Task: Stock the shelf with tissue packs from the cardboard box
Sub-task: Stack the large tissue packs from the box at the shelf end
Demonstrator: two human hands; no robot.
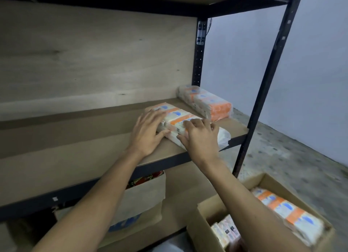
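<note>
A white and orange tissue pack (178, 116) lies on the wooden shelf board (79, 139), angled toward the back right. My left hand (146, 133) rests on its left side with fingers spread over the top. My right hand (199, 137) presses on its near end, fingers curled over the wrapper. A second tissue pack (205, 101) sits at the shelf's back right corner, apart from the first. The open cardboard box (207, 214) stands on the floor at lower right, with more tissue packs (286, 212) inside.
Black metal uprights (267, 82) frame the shelf's right end. A plywood back panel (94, 60) closes the rear. Below the shelf stands a paper bag (143, 201) with colourful contents. A speckled concrete floor (293, 152) and pale wall lie to the right.
</note>
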